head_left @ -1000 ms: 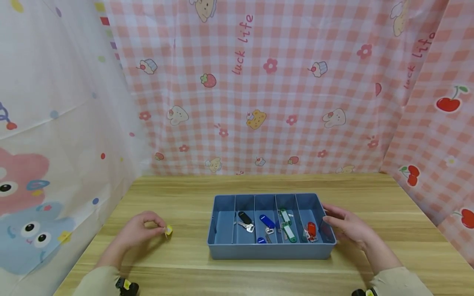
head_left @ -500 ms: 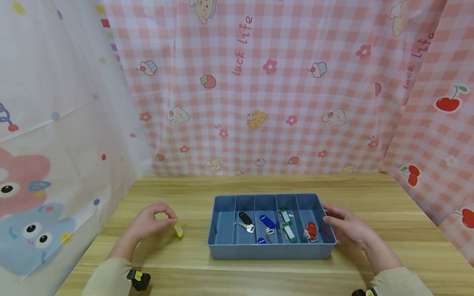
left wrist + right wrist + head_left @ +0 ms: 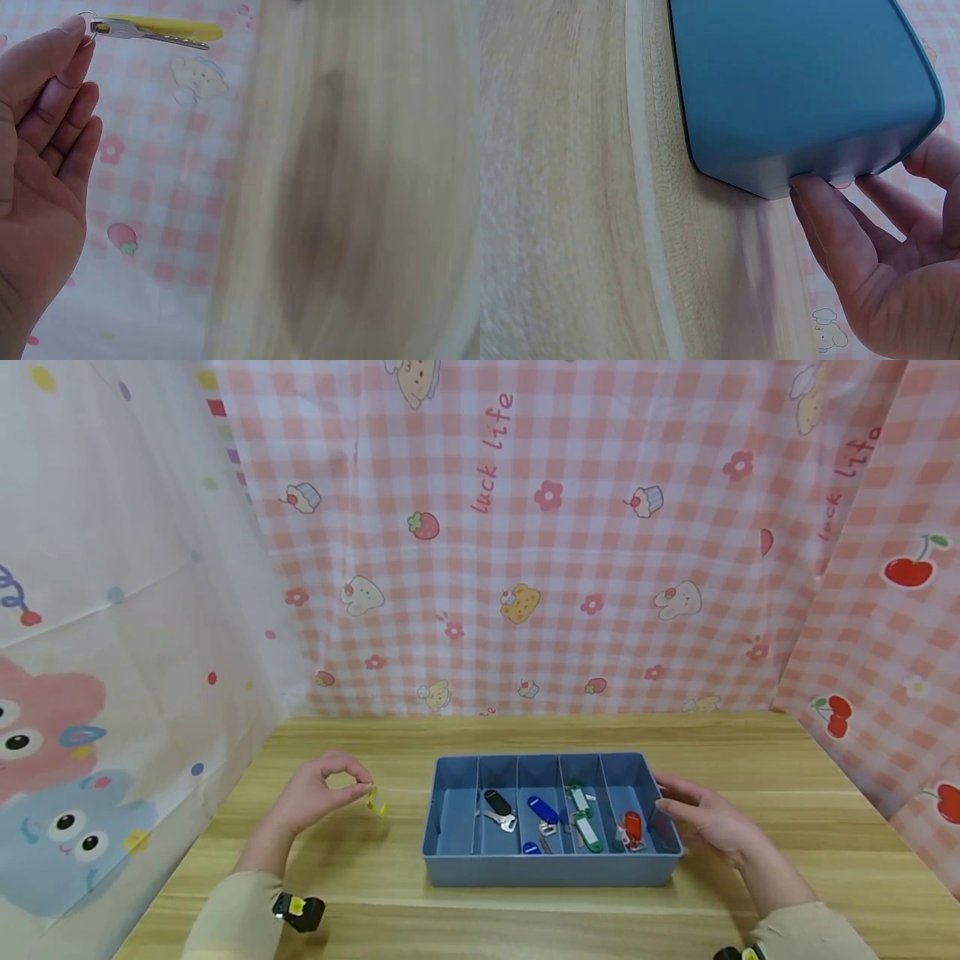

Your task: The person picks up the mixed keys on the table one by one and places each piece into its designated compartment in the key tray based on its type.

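My left hand (image 3: 318, 793) pinches a thin metal ring between thumb and fingertip, over the table left of the box. From that ring hang a yellow key tag (image 3: 180, 27) and a silver key (image 3: 161, 36). My right hand (image 3: 712, 822) grips the right end of a blue divided box (image 3: 555, 870), thumb over the rim and fingers against the outer wall. Inside lie a key with a black tag (image 3: 496, 802), blue-tagged keys (image 3: 542, 810), green-tagged keys (image 3: 587, 831) and a red tag (image 3: 633, 825) with keys, sorted by colour. No keys show in the leftmost compartment (image 3: 453, 810).
The wooden table (image 3: 375, 910) carries the box right of centre. Upright dividers separate its compartments. A pink checked cloth (image 3: 465, 568) hangs behind the table, and a white patterned cloth (image 3: 172, 635) hangs at the left.
My left hand has moved right and away from me, toward the box. The yellow tag travels with it and has swung and turned below the fingertips. My right hand stays on the box.
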### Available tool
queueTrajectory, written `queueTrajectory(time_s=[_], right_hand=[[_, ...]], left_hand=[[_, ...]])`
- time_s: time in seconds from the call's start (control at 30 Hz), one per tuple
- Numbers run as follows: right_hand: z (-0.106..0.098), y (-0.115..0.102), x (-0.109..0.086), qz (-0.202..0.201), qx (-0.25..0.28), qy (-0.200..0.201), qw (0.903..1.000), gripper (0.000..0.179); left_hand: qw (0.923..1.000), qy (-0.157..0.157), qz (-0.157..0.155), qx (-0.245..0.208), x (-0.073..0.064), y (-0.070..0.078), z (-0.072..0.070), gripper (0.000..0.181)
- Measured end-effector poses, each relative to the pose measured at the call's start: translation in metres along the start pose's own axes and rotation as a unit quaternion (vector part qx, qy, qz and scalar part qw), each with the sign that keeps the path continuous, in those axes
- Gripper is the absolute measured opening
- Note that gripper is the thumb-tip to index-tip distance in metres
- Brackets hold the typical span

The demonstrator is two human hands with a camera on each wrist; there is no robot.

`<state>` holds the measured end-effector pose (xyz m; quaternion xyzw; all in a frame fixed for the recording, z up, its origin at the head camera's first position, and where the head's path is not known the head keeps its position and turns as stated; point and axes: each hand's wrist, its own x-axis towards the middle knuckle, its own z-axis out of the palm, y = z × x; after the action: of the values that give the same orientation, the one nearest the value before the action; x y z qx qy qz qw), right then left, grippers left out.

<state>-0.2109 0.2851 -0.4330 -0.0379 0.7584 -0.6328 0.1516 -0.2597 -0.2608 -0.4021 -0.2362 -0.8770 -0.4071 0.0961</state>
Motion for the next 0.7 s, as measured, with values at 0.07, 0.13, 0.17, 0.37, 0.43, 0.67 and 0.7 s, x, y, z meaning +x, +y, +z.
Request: queueTrajectory(time_s=[0.07,0.13,0.17,0.37,0.43,0.67,0.7], right_hand=[[0.0,0.0,0.0,0.001,-0.006,0.004,1.0,0.065],[0.0,0.0,0.0,0.003,-0.009,0.006,0.9999,0.065],[0.0,0.0,0.0,0.003,-0.01,0.007,0.9999,0.065],[0.001,0.0,0.0,0.001,-0.006,0.005,1.0,0.065],[0.001,0.0,0.0,0.0,-0.005,0.004,1.0,0.065],[0.0,0.0,0.0,0.006,0.0,0.004,1.0,0.064],[0.0,0.0,0.001,0.005,0.0,0.003,1.0,0.064]], left_hand=[[0.9999,0.004,0.01,-0.009,0.003,0.004,0.002,0.01],[0.9997,0.006,0.022,-0.01,0.007,0.008,0.004,0.011],[0.9996,0.008,0.027,-0.009,0.009,0.011,0.004,0.011],[0.9984,0.011,0.047,-0.029,0.021,0.025,0.009,0.011],[0.998,0.011,0.053,-0.033,0.025,0.029,0.01,0.011],[0.9951,0.002,0.091,-0.037,0.039,0.045,0.016,0.01],[0.9946,0.001,0.096,-0.038,0.041,0.047,0.017,0.01]])
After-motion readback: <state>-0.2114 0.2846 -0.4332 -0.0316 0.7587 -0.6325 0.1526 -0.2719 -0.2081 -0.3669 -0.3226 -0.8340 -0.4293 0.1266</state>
